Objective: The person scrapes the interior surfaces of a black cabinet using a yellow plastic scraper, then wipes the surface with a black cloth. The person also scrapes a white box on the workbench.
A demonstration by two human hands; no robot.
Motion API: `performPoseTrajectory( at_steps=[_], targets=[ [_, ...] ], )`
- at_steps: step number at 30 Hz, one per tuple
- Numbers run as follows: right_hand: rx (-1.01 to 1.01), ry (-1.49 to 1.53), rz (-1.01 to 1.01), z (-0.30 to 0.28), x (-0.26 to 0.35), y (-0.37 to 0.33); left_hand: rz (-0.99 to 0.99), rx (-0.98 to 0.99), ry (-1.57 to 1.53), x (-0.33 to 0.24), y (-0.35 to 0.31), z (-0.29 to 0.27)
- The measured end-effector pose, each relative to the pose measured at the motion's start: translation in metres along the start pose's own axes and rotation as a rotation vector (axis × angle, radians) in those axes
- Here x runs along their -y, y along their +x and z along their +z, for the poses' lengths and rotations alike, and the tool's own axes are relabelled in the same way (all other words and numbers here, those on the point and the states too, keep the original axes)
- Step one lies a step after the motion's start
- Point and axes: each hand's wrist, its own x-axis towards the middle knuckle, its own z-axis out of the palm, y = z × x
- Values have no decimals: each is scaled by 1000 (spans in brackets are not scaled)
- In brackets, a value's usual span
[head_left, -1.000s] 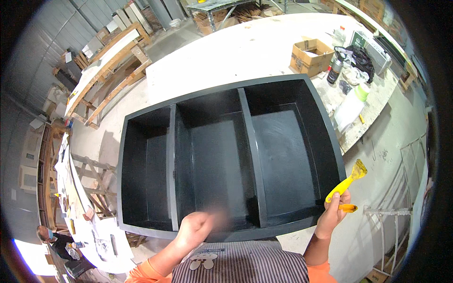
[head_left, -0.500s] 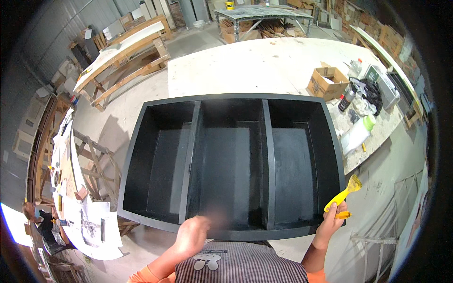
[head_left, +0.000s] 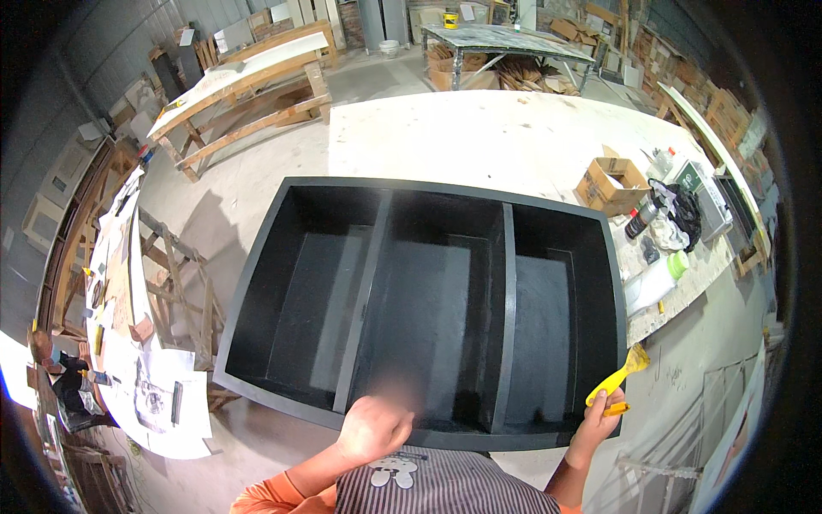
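Observation:
A large black open box with three compartments lies in front of me, its open side facing up. My right hand is at its near right corner, closed round a yellow scraper with a stained, flared end pointing up and right. A second yellow piece sticks out beside those fingers; its kind is unclear. My left hand is over the near rim, by the lower end of the left divider. Its fingers are curled, and whatever they may hold is hidden. A round blur covers the spot just above it.
Behind the box stretches a pale worktable. On its right stand a cardboard box, a spray can and a white bottle with green cap. A paper-strewn bench runs along the left, with another person beyond.
My left hand has shifted right along the near rim, still curled. The right hand still holds the scraper, a little lower in the picture. The whole view has turned slightly.

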Motion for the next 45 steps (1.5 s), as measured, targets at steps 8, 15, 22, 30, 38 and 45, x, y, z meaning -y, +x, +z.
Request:
performPoseTrajectory(
  at_steps=[8,15,22,30,38,45],
  targets=[
    [73,-82,141,-1,17,-1,-8,-39,-38,27,23,-35],
    [40,-115,183,-5,8,-4,-409,169,443,146,134,-71],
    [-30,-182,220,-9,3,-10,-518,388,523,178,229,-23],
    [-46,-343,215,-12,5,-13,-671,340,381,233,314,-8],
    [-17,-327,242,-12,6,-14,-693,354,113,220,238,-18],
    [21,-283,199,-12,3,-10,-678,429,173,182,145,-50]
  ],
)
